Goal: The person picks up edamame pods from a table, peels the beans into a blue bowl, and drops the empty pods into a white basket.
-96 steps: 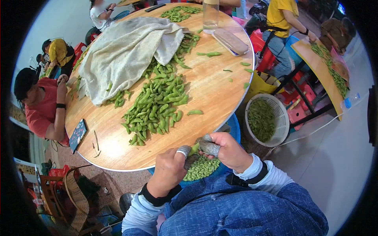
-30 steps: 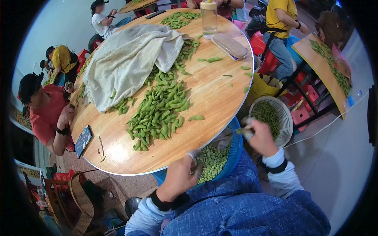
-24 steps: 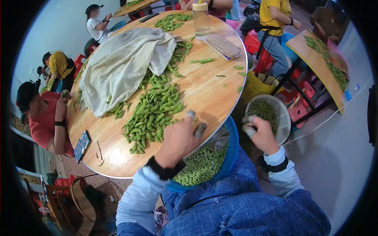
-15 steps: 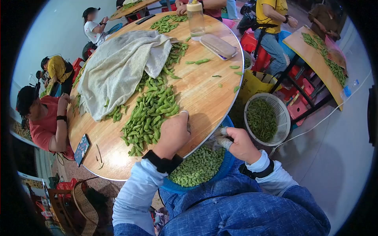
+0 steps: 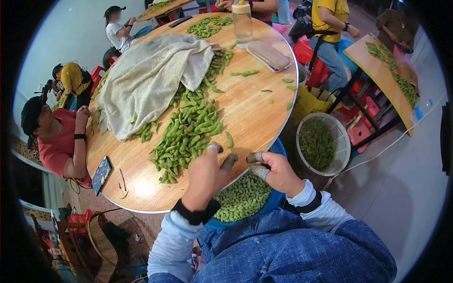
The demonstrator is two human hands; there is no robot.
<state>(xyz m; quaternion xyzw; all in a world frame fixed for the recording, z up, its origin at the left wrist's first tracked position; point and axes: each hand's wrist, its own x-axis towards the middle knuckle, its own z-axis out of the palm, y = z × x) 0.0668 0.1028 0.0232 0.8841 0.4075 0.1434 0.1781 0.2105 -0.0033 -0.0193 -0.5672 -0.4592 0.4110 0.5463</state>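
Green pods (image 5: 181, 139) lie heaped on the round wooden table (image 5: 255, 106), partly beside a pale cloth (image 5: 141, 85). My left hand (image 5: 206, 172) is at the near edge of the pile, its thumb and index finger apart, with nothing visible between them. A single pod (image 5: 229, 140) lies just beyond its fingertips. My right hand (image 5: 278, 170) is at the table's edge, with its covered fingertips pinched together; anything between them is too small to make out. Below both hands, a blue basin (image 5: 278, 188) holds shelled green beans (image 5: 243, 198).
A white basket (image 5: 342, 141) of green pods stands on the floor at the right. On the table are a bottle (image 5: 242, 26), a case (image 5: 269, 55) and a patterned phone (image 5: 101, 174). A co-worker in red (image 5: 61, 146) sits at the left; others work farther back.
My left hand has opened its thumb and index finger beside the pile. My right hand has moved slightly up and left onto the table's edge. The view has shifted a little.
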